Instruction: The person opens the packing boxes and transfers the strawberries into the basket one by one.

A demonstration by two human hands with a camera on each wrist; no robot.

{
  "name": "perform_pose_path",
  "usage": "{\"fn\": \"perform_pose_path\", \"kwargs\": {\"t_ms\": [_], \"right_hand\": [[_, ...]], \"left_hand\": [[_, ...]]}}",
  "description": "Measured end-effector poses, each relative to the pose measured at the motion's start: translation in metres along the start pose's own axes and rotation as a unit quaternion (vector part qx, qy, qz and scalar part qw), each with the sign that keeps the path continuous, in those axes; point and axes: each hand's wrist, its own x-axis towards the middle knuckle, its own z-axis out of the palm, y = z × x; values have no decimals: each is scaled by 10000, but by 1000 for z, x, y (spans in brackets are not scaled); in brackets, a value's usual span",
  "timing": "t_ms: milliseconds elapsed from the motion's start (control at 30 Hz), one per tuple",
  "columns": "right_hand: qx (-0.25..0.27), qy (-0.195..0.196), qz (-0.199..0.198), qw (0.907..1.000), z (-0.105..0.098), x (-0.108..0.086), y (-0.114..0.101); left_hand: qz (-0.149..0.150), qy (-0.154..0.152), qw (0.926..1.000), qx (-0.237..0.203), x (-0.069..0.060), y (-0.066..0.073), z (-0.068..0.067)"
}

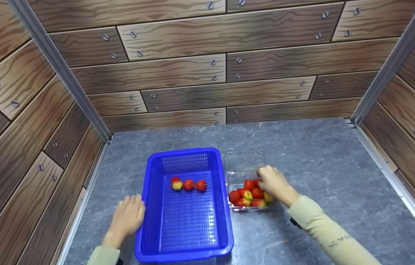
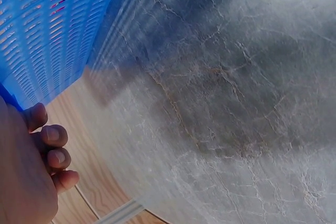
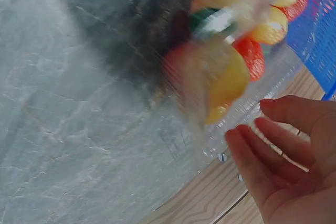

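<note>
A blue plastic basket [image 1: 189, 224] with perforated walls stands left of centre. Three small red-and-yellow fruits [image 1: 189, 184] sit in a row inside it. My left hand [image 1: 128, 215] holds the basket's left rim from outside, fingers curled in the left wrist view; its thumb is hidden there. Right of the basket, a clear plastic box [image 1: 246, 209] holds several more red and yellow fruits [image 1: 257, 193]. Over that box's far right part is my right hand [image 1: 273, 182]. In the right wrist view its thumb and fingers [image 3: 247, 148] are bent but apart, with nothing visible between them.
The box's clear lid [image 1: 246, 160] lies folded back behind it. A grey marbled tabletop [image 1: 321, 162] carries everything. Wood-patterned panels [image 1: 178, 73] enclose the back and both sides, with metal strips [image 1: 395, 184] along the edges.
</note>
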Motion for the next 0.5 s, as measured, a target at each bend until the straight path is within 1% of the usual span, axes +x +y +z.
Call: {"fn": "perform_pose_path", "kwargs": {"t_ms": [133, 333, 500], "right_hand": [[-166, 121, 122, 9997, 7, -5, 3], [-189, 90, 227, 9995, 15, -8, 5], [-175, 74, 269, 9995, 19, -9, 6]], "left_hand": [[-52, -68, 9999, -72, -1, 0, 0], [-53, -77, 9999, -73, -1, 0, 0], [-68, -147, 9998, -68, 0, 0, 0]]}}
